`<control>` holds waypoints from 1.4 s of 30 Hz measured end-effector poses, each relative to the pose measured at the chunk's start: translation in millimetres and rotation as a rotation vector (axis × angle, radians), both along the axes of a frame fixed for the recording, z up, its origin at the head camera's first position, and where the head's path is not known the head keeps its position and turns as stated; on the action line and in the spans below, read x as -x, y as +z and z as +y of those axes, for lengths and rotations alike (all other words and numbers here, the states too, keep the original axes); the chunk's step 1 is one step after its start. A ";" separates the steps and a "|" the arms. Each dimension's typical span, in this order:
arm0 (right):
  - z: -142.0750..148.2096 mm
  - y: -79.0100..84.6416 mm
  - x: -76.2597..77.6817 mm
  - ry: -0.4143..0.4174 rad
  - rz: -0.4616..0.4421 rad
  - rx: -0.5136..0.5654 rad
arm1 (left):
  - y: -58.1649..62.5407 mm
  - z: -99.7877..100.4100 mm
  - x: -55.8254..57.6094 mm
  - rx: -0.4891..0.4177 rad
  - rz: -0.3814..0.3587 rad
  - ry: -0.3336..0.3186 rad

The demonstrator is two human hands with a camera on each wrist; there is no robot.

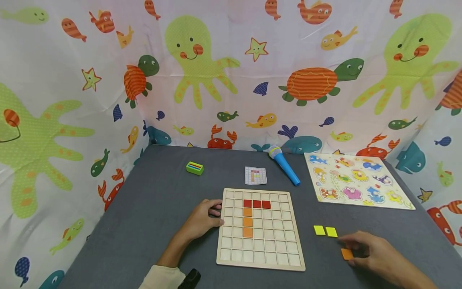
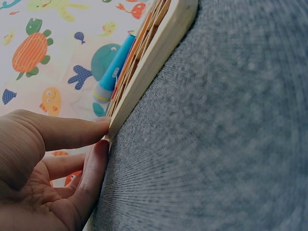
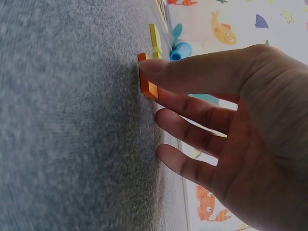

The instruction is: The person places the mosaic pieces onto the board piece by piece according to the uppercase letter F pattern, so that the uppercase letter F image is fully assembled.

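Observation:
A square wooden grid board lies on the grey table with a row of red tiles and, below its left end, a column of orange tiles. At the board's left edge my left hand holds the rim between thumb and finger, as the left wrist view shows close up. To the right of the board, my right hand pinches a loose orange tile low at the table surface. In the right wrist view the thumb lies over that orange tile. Two yellow tiles lie just beyond this hand.
Behind the board lies a small pattern card, with a blue toy microphone beside it. A green box with coloured strips stands at the back left. A sea-animal puzzle board occupies the back right. Printed cloth walls the table.

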State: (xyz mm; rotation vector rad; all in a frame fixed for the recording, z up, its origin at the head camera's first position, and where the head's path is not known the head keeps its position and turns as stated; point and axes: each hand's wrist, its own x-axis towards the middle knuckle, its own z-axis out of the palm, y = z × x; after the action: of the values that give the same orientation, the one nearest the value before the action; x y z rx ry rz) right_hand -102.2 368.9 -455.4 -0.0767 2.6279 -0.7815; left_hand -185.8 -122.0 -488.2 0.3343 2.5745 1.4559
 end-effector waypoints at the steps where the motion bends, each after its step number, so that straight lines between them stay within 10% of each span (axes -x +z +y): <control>1: 1.0 -0.6 0.1 0.003 0.001 -0.004 | 0.3 0.0 0.0 -0.001 -0.005 0.003; 26: -36.1 5.2 9.8 0.133 0.179 -0.128 | 0.1 -1.7 -1.1 0.010 -0.011 0.010; 42: -100.7 8.4 26.0 0.324 0.317 -0.005 | -0.8 -1.0 1.0 0.004 -0.009 0.001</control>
State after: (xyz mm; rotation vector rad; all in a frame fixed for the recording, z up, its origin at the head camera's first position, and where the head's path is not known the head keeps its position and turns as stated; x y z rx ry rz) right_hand -128.2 268.2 -446.9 -0.6565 2.8016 -0.6948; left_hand -186.8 -123.0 -488.9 0.3249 2.5708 1.4495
